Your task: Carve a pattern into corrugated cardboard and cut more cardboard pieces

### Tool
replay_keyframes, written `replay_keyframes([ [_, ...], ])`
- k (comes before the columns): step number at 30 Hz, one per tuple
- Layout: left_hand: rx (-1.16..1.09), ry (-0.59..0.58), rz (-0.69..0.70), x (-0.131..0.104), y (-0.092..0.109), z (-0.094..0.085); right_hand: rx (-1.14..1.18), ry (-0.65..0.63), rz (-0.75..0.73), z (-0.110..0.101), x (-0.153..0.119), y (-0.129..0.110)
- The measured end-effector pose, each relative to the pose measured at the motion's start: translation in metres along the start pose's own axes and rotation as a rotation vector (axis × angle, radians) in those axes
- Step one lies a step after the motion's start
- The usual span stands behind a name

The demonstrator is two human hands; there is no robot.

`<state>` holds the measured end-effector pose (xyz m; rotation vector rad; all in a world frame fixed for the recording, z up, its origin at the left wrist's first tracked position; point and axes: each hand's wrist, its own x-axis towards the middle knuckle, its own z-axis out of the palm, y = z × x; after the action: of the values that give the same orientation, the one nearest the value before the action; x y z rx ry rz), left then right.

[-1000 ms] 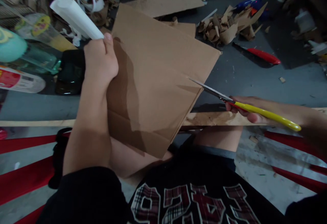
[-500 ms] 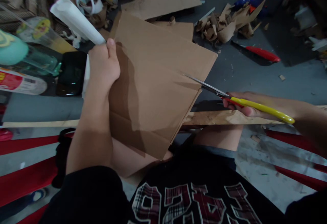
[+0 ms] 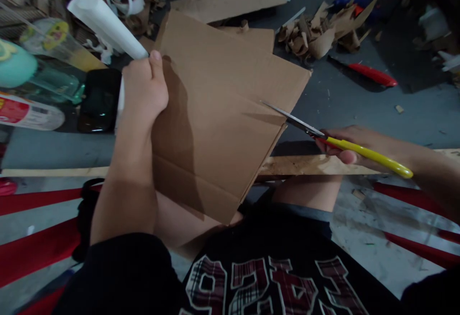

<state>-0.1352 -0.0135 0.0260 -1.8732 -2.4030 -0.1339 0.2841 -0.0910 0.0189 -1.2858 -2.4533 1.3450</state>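
My left hand (image 3: 145, 85) is closed on the left edge of a brown cardboard sheet (image 3: 215, 95), thumb on top and the other fingers hidden. The sheet is creased near its lower end, which hangs over the table edge above my thigh. In my right hand (image 3: 343, 145) is a pair of scissors (image 3: 362, 151) with a yellow and a red handle. One blade lies over the top face of the cardboard at its right edge; the other blade is mostly hidden. A white paper roll (image 3: 108, 23) reaches down to my left knuckles.
Cardboard scraps (image 3: 316, 35) are heaped at the back, near a red-handled tool (image 3: 373, 74). At left are a black glossy case (image 3: 98, 99), a clear plastic cup (image 3: 61, 42) and a bottle with a red label (image 3: 28, 112). A wooden strip (image 3: 305, 165) edges the table.
The cardboard's right corner and the scissors sit very slightly farther right, with a small shift of the whole view. Both hands keep their hold.
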Motion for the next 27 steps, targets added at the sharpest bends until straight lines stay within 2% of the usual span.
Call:
replay_keyframes([
  [3,-0.028,-0.005,-0.021,0.000,0.001,-0.001,-0.010,-0.039,-0.011,0.000,0.000,0.001],
  [15,-0.074,-0.044,-0.035,-0.004,0.005,-0.005,-0.068,-0.060,0.005,0.004,-0.003,0.005],
  [21,-0.032,-0.042,-0.027,-0.002,0.002,-0.005,0.017,-0.022,0.085,0.011,-0.003,0.008],
  [27,-0.093,-0.006,-0.016,-0.004,0.002,-0.005,-0.005,-0.031,0.133,0.015,-0.005,0.010],
])
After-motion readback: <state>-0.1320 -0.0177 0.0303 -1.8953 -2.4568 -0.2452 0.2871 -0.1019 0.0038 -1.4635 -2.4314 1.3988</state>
